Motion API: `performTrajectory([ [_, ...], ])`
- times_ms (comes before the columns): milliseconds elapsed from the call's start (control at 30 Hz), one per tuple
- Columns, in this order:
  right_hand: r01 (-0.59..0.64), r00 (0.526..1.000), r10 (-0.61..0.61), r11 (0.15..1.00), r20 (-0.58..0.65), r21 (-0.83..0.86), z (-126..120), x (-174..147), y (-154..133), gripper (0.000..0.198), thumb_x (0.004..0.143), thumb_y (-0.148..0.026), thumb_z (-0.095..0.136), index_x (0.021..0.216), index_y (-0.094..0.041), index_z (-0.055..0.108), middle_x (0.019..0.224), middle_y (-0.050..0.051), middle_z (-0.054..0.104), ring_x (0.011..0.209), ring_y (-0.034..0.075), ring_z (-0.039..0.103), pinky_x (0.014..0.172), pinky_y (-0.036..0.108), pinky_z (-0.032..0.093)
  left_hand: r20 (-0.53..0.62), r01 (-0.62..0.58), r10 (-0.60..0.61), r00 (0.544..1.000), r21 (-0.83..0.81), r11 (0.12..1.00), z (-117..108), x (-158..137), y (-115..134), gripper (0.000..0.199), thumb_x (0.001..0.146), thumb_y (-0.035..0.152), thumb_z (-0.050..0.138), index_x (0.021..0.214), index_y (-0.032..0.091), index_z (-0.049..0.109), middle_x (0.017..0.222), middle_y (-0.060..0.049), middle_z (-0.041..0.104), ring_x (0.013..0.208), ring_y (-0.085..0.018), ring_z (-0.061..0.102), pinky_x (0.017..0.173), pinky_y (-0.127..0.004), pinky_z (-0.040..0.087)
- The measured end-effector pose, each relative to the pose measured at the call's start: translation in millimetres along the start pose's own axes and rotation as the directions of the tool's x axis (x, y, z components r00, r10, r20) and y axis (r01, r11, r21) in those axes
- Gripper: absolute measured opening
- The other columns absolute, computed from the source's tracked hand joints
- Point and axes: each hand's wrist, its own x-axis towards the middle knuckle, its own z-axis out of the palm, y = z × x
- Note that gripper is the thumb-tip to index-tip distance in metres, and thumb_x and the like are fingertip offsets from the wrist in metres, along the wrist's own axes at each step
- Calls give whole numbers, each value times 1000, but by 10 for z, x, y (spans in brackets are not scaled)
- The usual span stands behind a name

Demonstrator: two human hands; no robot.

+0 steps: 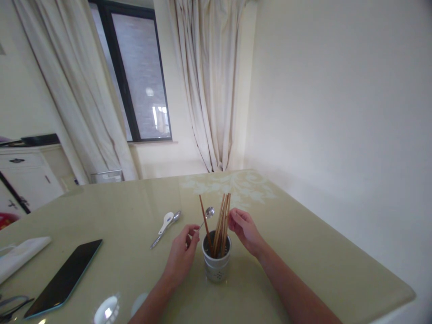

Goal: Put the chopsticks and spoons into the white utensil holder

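Note:
A pale cup (216,270) with a dotted pattern stands upright on the table. Several brown wooden chopsticks (221,225) rise from it, most bunched at its right side, and one leans left. My left hand (184,247), left of the cup, is closed on the thin handle of a metal spoon (209,212), whose bowl points up beside the chopsticks. On the right, my right hand (243,228) has its fingers closed at the rightmost chopsticks, above the cup's rim; its exact grip is partly hidden. A white soup spoon (166,221) lies against another metal spoon (165,229) further left.
A dark tablet or large phone (65,279) lies at the left of the glossy table (303,270). Behind it is a white packet (25,256); glasses (15,306) sit at the lower left corner. A wall borders the right, with a curtained window behind.

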Motion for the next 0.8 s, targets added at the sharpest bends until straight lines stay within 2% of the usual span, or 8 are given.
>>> performTrajectory([
  [67,-3,1000,2,999,-20,-51,-19,23,37,49,80,-67,83,71,-20,71,65,0,61,58,14,46,56,28,35,-2,-6,6,1000,-23,1000,4,0,4,54,92,66,54,113,19,71,80,-4,70,73,-22,65,65,-32,51],
  [167,-17,1000,14,979,-14,-203,-36,41,93,50,82,-68,82,73,-20,71,65,-1,60,57,14,46,57,28,35,4,-17,18,1000,-67,998,17,-2,-4,53,93,65,56,115,19,72,84,-5,72,76,-22,67,67,-32,53],
  [300,-11,998,29,951,54,-308,-5,31,143,46,84,-64,82,95,-20,78,74,0,68,62,15,53,59,27,37,65,-41,49,997,-108,993,28,-16,11,47,96,59,56,115,19,73,85,-5,73,75,-21,66,69,-32,53],
  [367,2,997,25,946,78,-323,18,22,148,43,87,-61,79,98,-20,80,78,2,71,65,16,56,61,28,38,110,-49,62,992,-123,991,27,-24,32,45,96,56,58,113,19,75,88,-7,75,73,-20,64,68,-31,52],
  [567,37,999,-30,940,27,-339,15,21,144,30,87,-51,79,88,-21,83,77,3,73,67,17,57,63,29,41,197,-19,48,979,-147,989,38,-43,53,45,93,55,61,114,18,76,93,-8,77,70,-18,62,62,-27,48],
  [700,42,999,-36,938,23,-345,-7,33,156,33,88,-53,77,89,-21,82,75,2,71,66,18,56,63,30,40,218,-9,41,975,-148,989,50,-45,19,45,95,53,59,118,18,74,95,-8,77,72,-18,63,63,-27,47],
  [800,50,998,-57,934,-8,-354,-16,44,155,37,87,-56,78,81,-20,79,68,0,65,62,17,52,61,30,38,223,-7,40,974,-147,989,49,-42,3,44,96,53,58,119,18,74,94,-8,77,74,-19,65,66,-29,49],
])
